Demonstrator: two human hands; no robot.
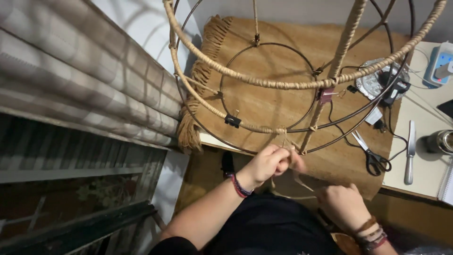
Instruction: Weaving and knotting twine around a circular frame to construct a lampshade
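A dark wire frame [267, 45], partly wrapped in tan rope [283, 85], hangs over a tan fringed mat [283, 104] on a table. My left hand [266, 164] pinches the rope at the frame's lower ring, near the table's front edge. My right hand [342, 204] sits lower right and holds a loose strand of the same rope [302, 182] that runs up toward my left hand. Two binder clips, a black one [232, 120] and a reddish one [326, 94], grip the frame.
Black-handled scissors [373, 158] and a knife [409, 152] lie to the right, with a metal cup [441, 141], black cables [391, 89] and a white charger [440, 63]. A checked curtain [80, 80] and a window [71, 189] fill the left.
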